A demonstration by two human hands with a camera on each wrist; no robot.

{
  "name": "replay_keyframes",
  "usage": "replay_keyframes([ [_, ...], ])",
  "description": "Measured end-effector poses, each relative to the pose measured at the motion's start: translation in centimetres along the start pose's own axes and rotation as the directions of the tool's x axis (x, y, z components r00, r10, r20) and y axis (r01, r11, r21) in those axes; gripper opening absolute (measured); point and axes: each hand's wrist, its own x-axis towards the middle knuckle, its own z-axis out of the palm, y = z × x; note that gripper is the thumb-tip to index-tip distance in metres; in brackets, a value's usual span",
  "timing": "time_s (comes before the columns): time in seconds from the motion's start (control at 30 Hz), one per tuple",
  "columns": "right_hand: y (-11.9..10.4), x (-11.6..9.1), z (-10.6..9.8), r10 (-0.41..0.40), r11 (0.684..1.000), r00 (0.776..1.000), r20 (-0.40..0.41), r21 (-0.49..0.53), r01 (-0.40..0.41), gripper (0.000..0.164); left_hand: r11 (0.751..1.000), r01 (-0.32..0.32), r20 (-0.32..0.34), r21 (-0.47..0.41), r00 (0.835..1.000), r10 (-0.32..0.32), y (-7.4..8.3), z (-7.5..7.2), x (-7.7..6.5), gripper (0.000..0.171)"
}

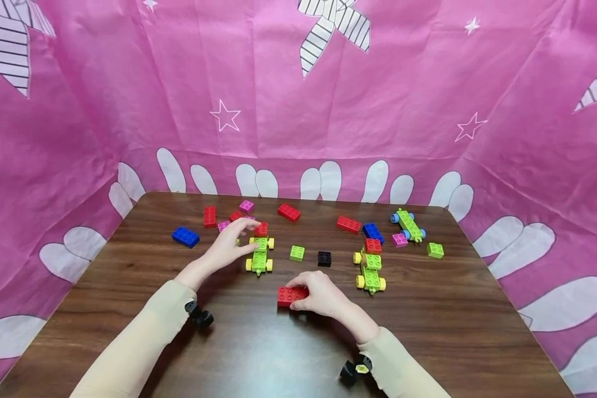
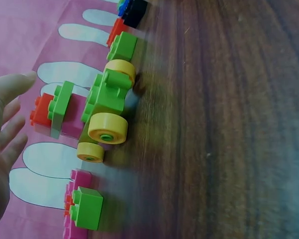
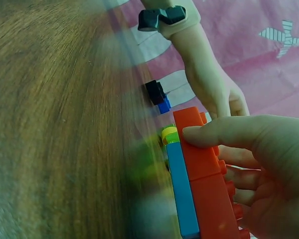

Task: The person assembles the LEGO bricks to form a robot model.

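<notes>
My left hand [image 1: 230,244] hovers with spread fingers beside a green toy car [image 1: 259,261] with yellow wheels. In the left wrist view, the car carries a stack of a pink brick [image 2: 74,115], a green brick [image 2: 61,109] and a red brick [image 2: 41,110]; a gap separates the fingers from it. Nearer the front, my right hand [image 1: 323,294] pinches red bricks [image 1: 286,296] between thumb and fingers. Seen from the right wrist, two red bricks lie end to end, with a blue brick [image 3: 183,191] against their underside.
To the right stands another yellow-wheeled green car [image 1: 370,276] topped by a red brick [image 1: 372,245]. Behind it is a blue-wheeled car [image 1: 409,225]. A green brick [image 1: 297,253] and a black brick [image 1: 324,258] lie between the hands' far sides; several loose bricks are scattered along the back.
</notes>
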Motion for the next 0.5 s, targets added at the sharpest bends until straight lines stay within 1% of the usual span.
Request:
replay_keyframes([
  [0.17,-0.1,-0.2,0.0,0.008,1.0,1.0,-0.003,-0.001,-0.008,0.032,0.999,0.038,0.008,-0.019,0.999,-0.038,-0.7,0.4,0.7,0.056],
  [0.27,0.0,-0.3,0.0,-0.003,1.0,1.0,-0.004,-0.004,0.003,0.032,0.997,0.069,0.021,-0.02,0.997,-0.069,-1.1,0.6,1.2,0.06],
  [0.5,0.3,-0.2,0.2,-0.025,0.999,0.999,-0.021,-0.025,0.024,0.033,0.99,0.136,0.062,-0.038,0.989,-0.134,-2.1,0.9,1.9,0.06],
])
